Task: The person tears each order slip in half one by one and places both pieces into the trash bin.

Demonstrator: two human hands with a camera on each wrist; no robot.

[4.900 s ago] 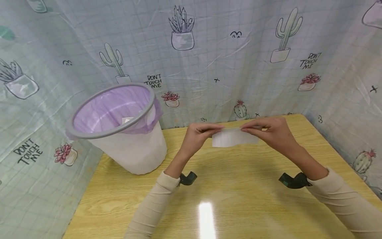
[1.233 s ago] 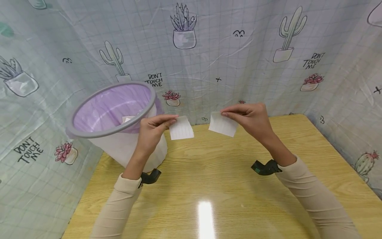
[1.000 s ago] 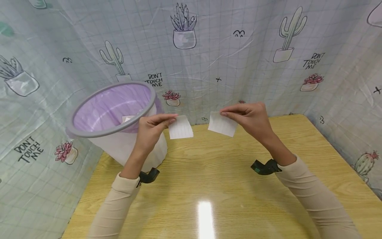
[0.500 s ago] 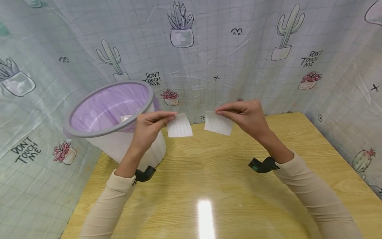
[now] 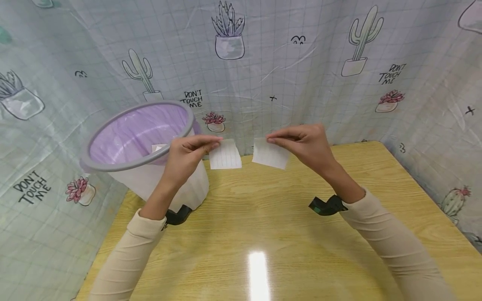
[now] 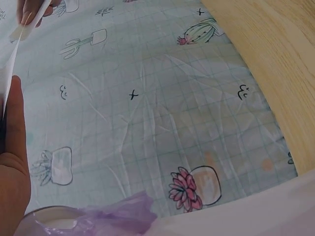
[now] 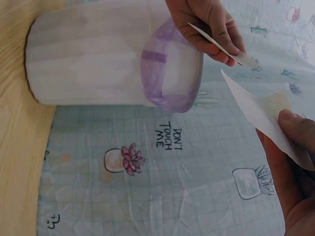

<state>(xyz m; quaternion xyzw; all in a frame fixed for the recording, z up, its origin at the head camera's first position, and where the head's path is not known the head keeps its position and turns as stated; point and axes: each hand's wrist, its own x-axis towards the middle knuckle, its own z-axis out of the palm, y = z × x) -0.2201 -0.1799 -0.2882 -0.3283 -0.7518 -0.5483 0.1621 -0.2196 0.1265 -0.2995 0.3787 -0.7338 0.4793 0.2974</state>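
Observation:
In the head view my left hand point(image 5: 184, 159) pinches a small lined piece of paper point(image 5: 225, 155) by its upper left corner, between thumb and fingers. To its right, my right hand point(image 5: 310, 146) pinches a second white piece of paper point(image 5: 269, 154) near its upper right corner. Both pieces hang in the air above the table, with a narrow gap between them. Their facing edges look slightly uneven. The right wrist view shows the paper point(image 7: 256, 115) in my right hand point(image 7: 290, 191) bent a little. In the left wrist view only part of my left hand point(image 6: 15, 172) shows.
A white bin point(image 5: 188, 188) with a grey rim and purple liner point(image 5: 124, 140) stands on the table's left, just behind my left hand. Some white paper point(image 5: 158, 147) lies inside it. The wooden table point(image 5: 260, 209) ends at a patterned curtain point(image 5: 263, 62).
One paper strip was in both hands in the oldest frame; it is now two pieces, one per hand. Over the last second both hands rose slightly, and the right one drifted left, narrowing the gap.

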